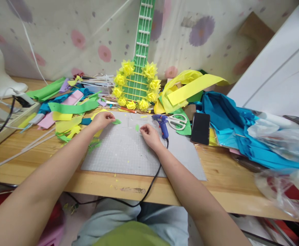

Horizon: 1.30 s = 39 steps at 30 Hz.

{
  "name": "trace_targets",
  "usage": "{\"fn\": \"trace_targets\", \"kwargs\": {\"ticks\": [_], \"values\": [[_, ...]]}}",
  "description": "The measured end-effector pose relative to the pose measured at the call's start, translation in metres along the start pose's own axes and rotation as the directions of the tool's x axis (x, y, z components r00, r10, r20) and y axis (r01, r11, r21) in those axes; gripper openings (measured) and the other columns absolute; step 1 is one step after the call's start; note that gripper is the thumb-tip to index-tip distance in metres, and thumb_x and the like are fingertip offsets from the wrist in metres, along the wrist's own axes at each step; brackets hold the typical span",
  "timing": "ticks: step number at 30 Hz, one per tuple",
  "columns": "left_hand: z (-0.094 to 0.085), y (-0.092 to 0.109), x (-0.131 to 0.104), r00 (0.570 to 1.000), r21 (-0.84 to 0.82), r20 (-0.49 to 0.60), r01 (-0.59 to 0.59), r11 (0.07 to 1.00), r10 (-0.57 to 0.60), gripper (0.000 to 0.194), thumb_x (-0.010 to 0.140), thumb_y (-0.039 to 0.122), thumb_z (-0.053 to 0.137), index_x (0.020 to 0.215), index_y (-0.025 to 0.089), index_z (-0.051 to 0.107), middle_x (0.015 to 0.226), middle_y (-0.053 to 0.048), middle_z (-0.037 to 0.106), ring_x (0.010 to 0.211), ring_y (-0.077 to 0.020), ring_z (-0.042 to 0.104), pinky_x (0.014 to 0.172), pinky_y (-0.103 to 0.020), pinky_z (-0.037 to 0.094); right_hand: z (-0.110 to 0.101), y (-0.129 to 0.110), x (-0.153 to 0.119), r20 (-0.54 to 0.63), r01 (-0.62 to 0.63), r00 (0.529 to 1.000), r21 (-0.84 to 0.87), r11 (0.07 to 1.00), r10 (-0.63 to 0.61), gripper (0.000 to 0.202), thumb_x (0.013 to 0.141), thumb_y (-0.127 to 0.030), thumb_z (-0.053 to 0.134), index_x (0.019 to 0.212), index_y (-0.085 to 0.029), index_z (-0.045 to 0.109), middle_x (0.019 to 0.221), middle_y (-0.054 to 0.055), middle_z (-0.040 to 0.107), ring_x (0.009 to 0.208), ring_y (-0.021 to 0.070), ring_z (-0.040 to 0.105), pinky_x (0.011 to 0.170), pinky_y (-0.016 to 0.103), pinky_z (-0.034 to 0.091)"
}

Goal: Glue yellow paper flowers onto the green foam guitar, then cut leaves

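Note:
Over the upper left of the grey cutting mat, my left hand pinches a green paper leaf at its fingertips. My right hand is closed near the mat's middle, its thumb and fingers together. A smaller green leaf piece is just left of those fingertips; I cannot tell whether they touch it. Thin wire-like pieces lie on the mat between the hands. A blue glue gun rests right of my right hand, its black cord passing under my right forearm.
Behind the mat stands a green paper guitar ringed with yellow flowers. White-handled scissors and a black phone lie at right, beside blue paper. Coloured scraps and a power strip fill the left.

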<state>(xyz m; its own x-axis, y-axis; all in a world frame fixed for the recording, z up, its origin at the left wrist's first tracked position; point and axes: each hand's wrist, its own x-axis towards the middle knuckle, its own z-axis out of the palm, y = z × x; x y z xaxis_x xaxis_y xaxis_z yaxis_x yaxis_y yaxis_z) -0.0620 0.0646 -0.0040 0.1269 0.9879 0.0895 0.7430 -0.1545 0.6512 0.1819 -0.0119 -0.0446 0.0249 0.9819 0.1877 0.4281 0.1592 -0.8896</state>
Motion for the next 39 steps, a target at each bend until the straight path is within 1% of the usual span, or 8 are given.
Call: {"fn": "trace_targets", "kwargs": {"ticks": [6,8,11,15,22,29,34,39], "values": [[0.003,-0.003,-0.003,0.999,-0.171,-0.033,0.013,0.985,-0.019,0.015,0.063,0.030,0.065,0.065,0.019,0.056,0.061,0.002,0.055,0.057,-0.0117,0.047,0.057,-0.024,0.035,-0.023,-0.016,-0.002,0.170,0.057,0.984,-0.067,0.996,-0.045,0.003,0.072,-0.025,0.055,0.071,-0.022,0.057,0.067,-0.002,0.060,0.054,0.0107,0.051,0.055,0.025,0.038],[0.003,0.001,-0.006,0.995,-0.254,-0.085,0.035,0.967,-0.058,0.015,0.063,0.028,0.064,0.066,0.018,0.054,0.061,0.002,0.053,0.056,-0.0110,0.046,0.058,-0.024,0.035,-0.046,-0.026,-0.002,0.398,-0.031,0.917,-0.012,0.999,0.033,0.010,0.071,-0.029,0.059,0.070,-0.020,0.059,0.065,-0.001,0.062,0.048,0.0093,0.052,0.047,0.023,0.037],[0.003,0.011,-0.011,0.985,-0.386,-0.120,0.071,0.920,-0.127,0.014,0.062,0.023,0.063,0.068,0.018,0.052,0.060,0.003,0.052,0.056,-0.0099,0.046,0.059,-0.023,0.037,-0.086,-0.034,-0.001,0.662,-0.220,0.735,0.025,0.975,0.149,0.026,0.068,-0.042,0.065,0.074,-0.017,0.062,0.070,0.004,0.067,0.049,0.0116,0.057,0.039,0.021,0.033],[0.006,0.017,-0.014,0.978,-0.420,-0.121,0.105,0.902,-0.170,0.014,0.063,0.022,0.060,0.075,0.017,0.053,0.060,0.003,0.052,0.053,-0.0090,0.046,0.054,-0.022,0.036,-0.127,-0.022,0.003,0.689,-0.311,0.660,-0.114,0.943,0.301,0.038,0.067,-0.054,0.063,0.065,-0.016,0.060,0.059,0.005,0.062,0.042,0.0095,0.049,0.036,0.021,0.025],[0.025,0.027,-0.022,0.980,-0.514,-0.118,0.078,0.854,-0.160,0.023,0.064,0.021,0.058,0.081,0.020,0.043,0.070,0.005,0.047,0.054,-0.0080,0.055,0.044,-0.017,0.037,-0.131,0.007,0.015,0.181,-0.254,0.925,-0.362,0.897,0.335,0.039,0.052,-0.050,0.076,0.057,-0.020,0.049,0.049,-0.004,0.046,0.046,0.0091,0.037,0.044,0.024,0.025],[0.051,0.057,-0.040,0.973,-0.745,-0.026,0.133,0.654,-0.227,0.034,0.061,0.018,0.063,0.091,0.020,0.046,0.075,0.004,0.050,0.067,-0.0103,0.061,0.052,-0.020,0.048,-0.092,0.016,0.020,0.014,-0.112,0.993,-0.269,0.957,0.120,0.036,0.054,-0.047,0.074,0.068,-0.019,0.055,0.062,0.000,0.052,0.060,0.0154,0.047,0.057,0.027,0.034],[0.054,0.056,-0.047,0.954,-0.819,0.039,0.200,0.538,-0.297,0.037,0.053,0.018,0.071,0.088,0.015,0.060,0.070,0.003,0.055,0.051,-0.0033,0.046,0.041,-0.014,0.030,-0.078,0.022,0.022,-0.120,-0.228,0.972,-0.300,0.926,0.200,0.035,0.060,-0.050,0.066,0.072,-0.018,0.060,0.071,0.004,0.058,0.069,0.0198,0.053,0.065,0.032,0.037],[0.052,0.051,-0.048,0.948,-0.919,0.173,0.253,0.301,-0.269,0.022,0.050,0.011,0.069,0.068,0.014,0.058,0.060,0.004,0.053,0.047,-0.0026,0.042,0.041,-0.013,0.031,-0.075,0.021,0.020,-0.067,-0.246,0.963,0.187,0.951,0.263,0.038,0.059,-0.049,0.065,0.083,-0.018,0.063,0.073,0.003,0.061,0.064,0.0153,0.054,0.057,0.027,0.038]]}}
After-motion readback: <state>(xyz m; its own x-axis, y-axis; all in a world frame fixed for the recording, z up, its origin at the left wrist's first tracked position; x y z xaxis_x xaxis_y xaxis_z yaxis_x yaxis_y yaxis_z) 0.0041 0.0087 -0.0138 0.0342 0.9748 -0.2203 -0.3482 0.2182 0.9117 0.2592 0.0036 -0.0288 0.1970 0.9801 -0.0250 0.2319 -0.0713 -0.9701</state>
